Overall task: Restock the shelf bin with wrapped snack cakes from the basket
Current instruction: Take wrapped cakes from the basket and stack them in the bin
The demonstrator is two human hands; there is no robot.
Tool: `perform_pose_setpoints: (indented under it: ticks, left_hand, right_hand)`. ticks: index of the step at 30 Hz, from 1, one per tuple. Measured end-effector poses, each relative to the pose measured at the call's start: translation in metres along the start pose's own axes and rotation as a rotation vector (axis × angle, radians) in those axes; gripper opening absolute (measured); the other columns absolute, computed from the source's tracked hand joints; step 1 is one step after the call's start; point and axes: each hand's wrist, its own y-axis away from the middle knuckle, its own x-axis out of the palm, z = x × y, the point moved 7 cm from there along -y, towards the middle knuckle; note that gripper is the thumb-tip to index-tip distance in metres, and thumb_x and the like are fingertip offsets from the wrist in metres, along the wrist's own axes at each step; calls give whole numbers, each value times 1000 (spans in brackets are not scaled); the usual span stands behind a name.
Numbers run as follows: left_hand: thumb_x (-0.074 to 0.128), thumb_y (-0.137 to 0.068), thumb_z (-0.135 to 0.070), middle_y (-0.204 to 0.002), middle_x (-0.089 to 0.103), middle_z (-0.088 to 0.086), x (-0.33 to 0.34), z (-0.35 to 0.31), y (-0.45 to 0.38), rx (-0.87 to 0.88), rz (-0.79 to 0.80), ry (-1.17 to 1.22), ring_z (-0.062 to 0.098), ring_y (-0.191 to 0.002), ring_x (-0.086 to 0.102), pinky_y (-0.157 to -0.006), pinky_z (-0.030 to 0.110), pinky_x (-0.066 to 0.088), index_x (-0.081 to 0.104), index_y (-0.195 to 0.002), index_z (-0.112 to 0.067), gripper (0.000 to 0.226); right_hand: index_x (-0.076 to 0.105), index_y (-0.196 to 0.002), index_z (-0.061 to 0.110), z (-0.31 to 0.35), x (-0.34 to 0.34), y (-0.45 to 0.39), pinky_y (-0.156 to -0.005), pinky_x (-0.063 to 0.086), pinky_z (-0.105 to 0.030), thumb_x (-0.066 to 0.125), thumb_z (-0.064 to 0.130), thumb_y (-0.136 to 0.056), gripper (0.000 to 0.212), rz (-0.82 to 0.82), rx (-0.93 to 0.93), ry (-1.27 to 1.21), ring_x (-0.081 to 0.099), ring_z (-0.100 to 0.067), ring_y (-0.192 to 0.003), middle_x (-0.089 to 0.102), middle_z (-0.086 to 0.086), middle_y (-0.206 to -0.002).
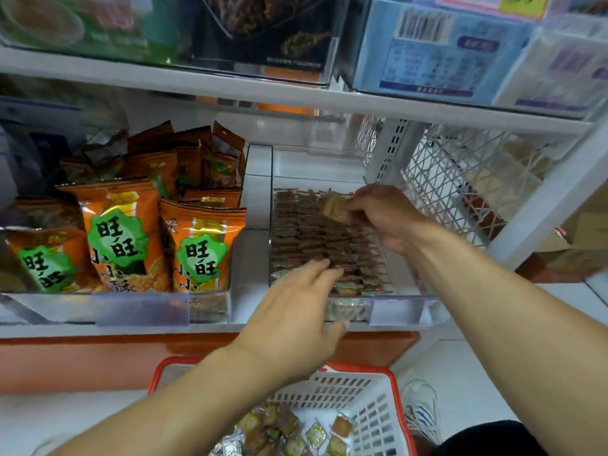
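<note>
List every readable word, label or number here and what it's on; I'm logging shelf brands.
"旺旺" on each green badge of the orange bags; below it "小小酥", partly cut off.
Blue box: barcode and a table, too blurred to read.
Yellow tag: digits blurred.
Cake wrappers in the bin and basket: too small.

I am looking into a shop aisle; white metal shelves (296, 97) carry clear bins (408, 291) of packaged snacks, with orange snack bags (115, 232) stocked in rows; a red-rimmed shopping basket (371, 399) sits on the floor below; boxed goods with barcodes (424, 26) fill the shelf above.
</note>
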Motion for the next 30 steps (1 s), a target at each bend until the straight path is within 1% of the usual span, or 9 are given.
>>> perform_pose_setpoints:
  ticks: [3,5,9,13,17,21,23,25,30]
  left_hand:
    - [54,-93,-59,-170,10,-7,18,-3,-1,46,87,-190,14,-157,-3,-124,38,-7,10,-161,-33,85]
    - [54,-92,-58,-170,10,-5,21,-4,-2,40,92,-230,17,-157,-3,-126,44,-6,7,-160,-34,86]
    - [57,-93,-55,-164,24,-1,19,-5,-3,46,90,-307,25,-153,14,-125,45,1,11,-158,-32,83]
    - [56,-93,-55,-148,42,2,18,-7,-1,54,100,-377,30,-140,34,-121,47,18,19,-154,-28,76]
    - [56,-93,-55,-142,43,3,18,-9,0,70,91,-389,31,-134,36,-116,48,24,19,-151,-27,73]
    - [55,-94,-55,-142,40,3,18,-7,0,91,69,-370,31,-134,34,-116,48,24,19,-151,-27,73]
    - [55,-93,-55,-142,40,3,17,-7,0,96,66,-369,31,-133,35,-116,49,24,19,-150,-27,73]
    - [56,-93,-55,-140,40,3,17,-7,0,97,64,-367,31,-131,36,-114,49,25,20,-150,-27,73]
    - [56,-94,-54,-139,40,3,16,-9,1,92,70,-358,31,-131,34,-115,49,24,20,-150,-28,72]
  right_hand:
    - [54,-112,5,-1,4,-10,-65,62,-30,63,-16,-85,35,61,53,-177,76,-27,-79,66,-17,-104]
    - [58,-123,11,7,-7,-22,-80,61,-39,63,-7,-88,40,-9,-57,164,70,-27,-97,61,-11,-120]
    - [72,-100,5,41,-17,-43,-82,53,-33,67,24,-91,22,-138,-362,974,64,-27,-95,69,-11,-102]
    - [47,-67,6,32,-23,-77,-74,51,-29,65,17,-91,32,-105,-272,1312,58,-26,-74,54,-9,-70]
    - [38,-64,9,18,-14,-96,-64,40,-28,63,4,-89,36,-86,-344,1413,38,-14,-55,51,-8,-69]
    - [57,-84,0,15,-8,-101,-63,42,-32,63,1,-87,7,-128,-327,1512,49,-21,-64,55,-13,-78]
    - [61,-105,-3,11,-4,-105,-70,42,-35,62,9,-90,19,-121,-327,1640,59,-32,-92,61,-16,-93]
    - [64,-105,2,9,0,-104,-76,43,-37,62,16,-90,21,-119,-318,1791,58,-34,-106,65,-16,-104]
    - [67,-94,5,4,6,-107,-65,38,-33,62,0,-85,12,-152,-336,1887,66,-29,-88,63,-9,-83]
